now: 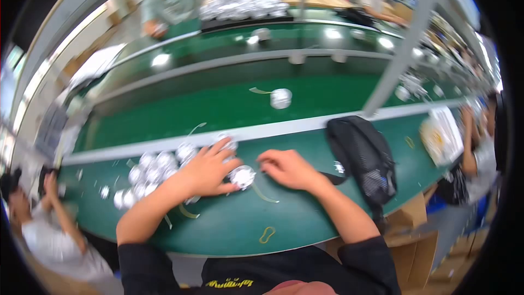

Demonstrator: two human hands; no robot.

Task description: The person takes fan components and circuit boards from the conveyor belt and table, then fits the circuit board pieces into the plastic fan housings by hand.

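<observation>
On the green bench, my left hand (pixel 209 172) lies palm down with fingers spread, beside and partly over a cluster of round, silvery-white parts (pixel 154 173). Its thumb and forefinger are at the left edge of one round silvery part (pixel 242 177), which has a pale wire tail (pixel 266 197). To the right of that part, my right hand (pixel 285 168) is loosely bent, with thumb and forefinger apart and nothing visible between them. What these parts are exactly is too blurred to tell.
A black backpack (pixel 361 155) lies right of my right hand. A yellow rubber band (pixel 267 235) sits near the front edge. Beyond the white rail, another round part (pixel 280 98) rests on the green belt (pixel 218 106). Co-workers sit left, right and across; a grey post (pixel 401 49) rises at right.
</observation>
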